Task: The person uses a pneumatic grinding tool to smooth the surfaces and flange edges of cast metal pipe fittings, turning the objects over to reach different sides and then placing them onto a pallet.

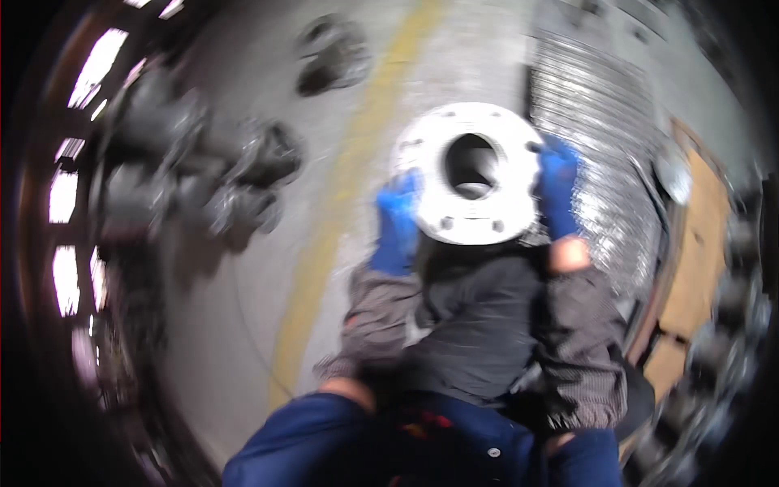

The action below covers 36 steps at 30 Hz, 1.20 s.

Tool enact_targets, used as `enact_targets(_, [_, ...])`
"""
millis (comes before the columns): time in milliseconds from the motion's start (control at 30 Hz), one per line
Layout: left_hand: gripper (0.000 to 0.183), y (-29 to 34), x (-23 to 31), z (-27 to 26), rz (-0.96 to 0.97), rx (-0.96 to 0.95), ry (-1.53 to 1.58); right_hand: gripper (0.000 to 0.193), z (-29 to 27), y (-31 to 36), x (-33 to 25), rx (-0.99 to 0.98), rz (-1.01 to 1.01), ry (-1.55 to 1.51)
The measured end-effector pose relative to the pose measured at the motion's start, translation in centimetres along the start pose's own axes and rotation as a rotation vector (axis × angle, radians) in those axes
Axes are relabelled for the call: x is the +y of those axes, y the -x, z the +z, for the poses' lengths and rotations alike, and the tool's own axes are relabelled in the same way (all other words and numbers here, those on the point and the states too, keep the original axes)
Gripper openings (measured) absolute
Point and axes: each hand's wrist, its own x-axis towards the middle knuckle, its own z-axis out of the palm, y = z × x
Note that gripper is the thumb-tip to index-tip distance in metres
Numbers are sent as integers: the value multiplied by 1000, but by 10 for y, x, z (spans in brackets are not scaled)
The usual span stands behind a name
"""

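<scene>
Between my two hands is a round, pale metal flange (434, 207) with a wide central bore and several bolt holes around its face. My left hand (397, 215), in a blue glove, grips its left edge. On the opposite edge my right hand (558, 183), gloved in blue too, is closed around the rim. The bore faces up toward me, and a bright patch shows inside it. Whatever lies behind the flange is hidden. Motion blurs the picture a little.
Several grey flanged metal castings (243, 162) stand at the left, and another casting (331, 57) sits on the floor farther off. A yellow line (341, 174) runs along the floor. To the right are a ribbed metallic sheet (596, 105) and a brown board (694, 243).
</scene>
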Motion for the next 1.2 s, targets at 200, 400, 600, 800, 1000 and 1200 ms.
enact_targets(200, [38, 18, -17, -80, -177, -9, -36, 13, 77, 14, -1, -60, 111, 304])
enact_targets(400, [51, 0, 71, -44, -251, -143, -175, 18, 58, 24, -55, 99, 165, 232])
enact_targets(600, [54, 27, 124, 18, -32, -576, 188, 20, 20, 30, -78, 326, 64, 99])
enact_targets(800, [48, -27, 21, 44, -293, -445, 179, 22, -49, 15, -78, 642, 112, 125])
enact_targets(1000, [42, -37, 5, 95, -119, -620, 103, 26, -101, 9, -62, 687, 168, 58])
enact_targets(1200, [40, -51, -33, 136, -191, -694, 218, 17, -131, 14, -28, 1001, -328, 530])
